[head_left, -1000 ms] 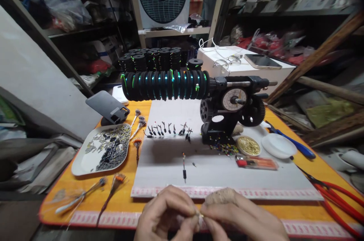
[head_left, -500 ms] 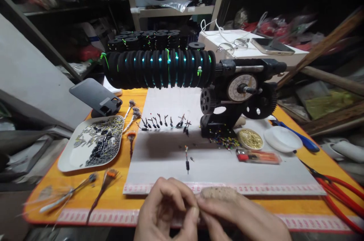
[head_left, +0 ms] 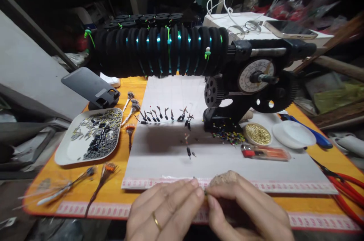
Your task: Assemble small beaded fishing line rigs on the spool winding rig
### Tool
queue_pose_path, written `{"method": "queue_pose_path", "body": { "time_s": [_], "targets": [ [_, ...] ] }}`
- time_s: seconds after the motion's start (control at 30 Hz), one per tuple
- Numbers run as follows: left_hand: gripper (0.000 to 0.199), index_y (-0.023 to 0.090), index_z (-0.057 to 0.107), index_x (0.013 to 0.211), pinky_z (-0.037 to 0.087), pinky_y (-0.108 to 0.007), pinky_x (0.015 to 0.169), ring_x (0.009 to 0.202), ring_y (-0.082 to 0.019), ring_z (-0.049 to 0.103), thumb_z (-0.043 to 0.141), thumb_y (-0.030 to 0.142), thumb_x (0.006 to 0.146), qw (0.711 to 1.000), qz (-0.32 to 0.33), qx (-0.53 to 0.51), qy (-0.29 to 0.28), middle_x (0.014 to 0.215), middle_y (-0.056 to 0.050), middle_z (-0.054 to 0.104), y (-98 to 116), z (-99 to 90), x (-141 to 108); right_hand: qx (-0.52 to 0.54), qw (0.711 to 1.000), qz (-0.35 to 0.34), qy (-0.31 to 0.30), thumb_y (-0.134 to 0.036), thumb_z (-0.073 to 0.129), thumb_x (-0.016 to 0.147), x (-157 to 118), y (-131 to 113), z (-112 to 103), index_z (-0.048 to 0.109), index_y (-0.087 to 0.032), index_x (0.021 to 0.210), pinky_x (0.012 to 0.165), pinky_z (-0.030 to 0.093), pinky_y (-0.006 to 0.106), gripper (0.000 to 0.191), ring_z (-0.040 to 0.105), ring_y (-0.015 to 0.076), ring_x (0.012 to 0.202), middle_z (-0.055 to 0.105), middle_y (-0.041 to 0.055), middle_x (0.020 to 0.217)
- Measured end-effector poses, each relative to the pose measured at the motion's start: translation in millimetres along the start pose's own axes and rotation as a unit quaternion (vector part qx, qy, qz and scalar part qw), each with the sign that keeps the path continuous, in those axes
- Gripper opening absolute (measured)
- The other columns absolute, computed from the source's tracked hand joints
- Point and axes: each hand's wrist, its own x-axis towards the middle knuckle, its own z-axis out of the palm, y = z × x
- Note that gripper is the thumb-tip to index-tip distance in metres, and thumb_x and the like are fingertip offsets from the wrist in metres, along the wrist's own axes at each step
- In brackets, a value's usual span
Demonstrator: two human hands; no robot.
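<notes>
My left hand (head_left: 167,210), with a ring on one finger, is closed above the table's front edge, its fingers pressed together. My right hand (head_left: 247,210) pinches close beside it, thumb and forefinger touching the left fingertips. Between them shows a tiny dark piece (head_left: 205,192), too small to name. A tan, rough-textured shape (head_left: 226,177) shows at the far side of my right fingers; I cannot tell whether it is a finger wrap. Beyond the hands, a small black cylinder with a thin stem (head_left: 188,152) lies on the white board (head_left: 162,163), a tiny grey bit beside it.
A rack of black foam spools (head_left: 159,51) spans the back, joined to a geared stand with a dial (head_left: 256,75). At left are a tray (head_left: 61,154) of small parts and a phone (head_left: 91,85). Gold beads (head_left: 258,134), a cutter (head_left: 265,152) and red-handled scissors (head_left: 345,184) lie right.
My left hand has turned over from a curled pinch, so its back and ring now show, fingers straighter. My right hand stays at its fingertips. The camera view has shifted downward.
</notes>
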Motion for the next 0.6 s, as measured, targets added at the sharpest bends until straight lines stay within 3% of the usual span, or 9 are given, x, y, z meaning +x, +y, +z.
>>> {"method": "queue_pose_path", "body": {
  "time_s": [0.1, 0.23, 0.33, 0.47, 0.6],
  "targets": [
    [0.033, 0.015, 0.062, 0.128, 0.052, -0.033, 0.090, 0.104, -0.024, 0.068, 0.055, 0.009, 0.096, 0.998, 0.009, -0.003, -0.069, 0.111, -0.009, 0.080, -9, -11.6, 8, -0.033, 0.999, -0.033, -0.010, 0.002, 0.063, 0.080, 3, 4, 1, 0.061, -0.018, 0.099, 0.061, 0.052, 0.032, 0.027, 0.058, 0.0181, 0.069, 0.063, 0.0035, 0.074],
    [0.021, 0.021, 0.066, 0.098, 0.049, -0.036, 0.078, 0.085, -0.024, 0.058, 0.060, 0.004, 0.088, 0.995, -0.077, -0.029, -0.063, 0.086, -0.005, 0.075, -11, -11.6, 25, -0.076, 0.996, -0.032, -0.032, 0.000, 0.064, 0.081, 6, 8, -1, 0.064, -0.019, 0.096, 0.065, 0.051, 0.032, 0.024, 0.058, 0.0193, 0.074, 0.063, 0.0042, 0.076],
    [0.017, 0.021, 0.062, 0.085, 0.045, -0.036, 0.074, 0.084, -0.023, 0.054, 0.058, 0.005, 0.087, 0.989, -0.123, -0.050, -0.067, 0.082, -0.005, 0.067, -9, -5.2, 30, -0.085, 0.995, -0.032, -0.040, -0.002, 0.065, 0.082, 5, 9, -2, 0.064, -0.019, 0.095, 0.063, 0.050, 0.031, 0.022, 0.056, 0.0190, 0.073, 0.061, 0.0037, 0.075],
    [0.017, 0.019, 0.059, 0.085, 0.041, -0.036, 0.072, 0.084, -0.023, 0.053, 0.059, 0.004, 0.078, 0.987, -0.139, -0.050, -0.061, 0.085, -0.005, 0.063, -7, -3.7, 29, -0.084, 0.996, -0.021, -0.037, -0.002, 0.064, 0.082, 3, 8, -2, 0.063, -0.018, 0.096, 0.061, 0.049, 0.032, 0.021, 0.052, 0.0188, 0.071, 0.059, 0.0042, 0.074],
    [0.025, 0.019, 0.063, 0.096, 0.044, -0.036, 0.071, 0.084, -0.025, 0.055, 0.066, 0.008, 0.074, 0.985, -0.126, -0.047, -0.105, 0.087, -0.006, 0.061, -9, -10.0, 30, -0.064, 0.998, -0.009, -0.024, -0.001, 0.064, 0.082, 2, 6, -5, 0.062, -0.019, 0.098, 0.059, 0.048, 0.031, 0.024, 0.051, 0.0181, 0.070, 0.058, 0.0037, 0.074]
  ]
}}
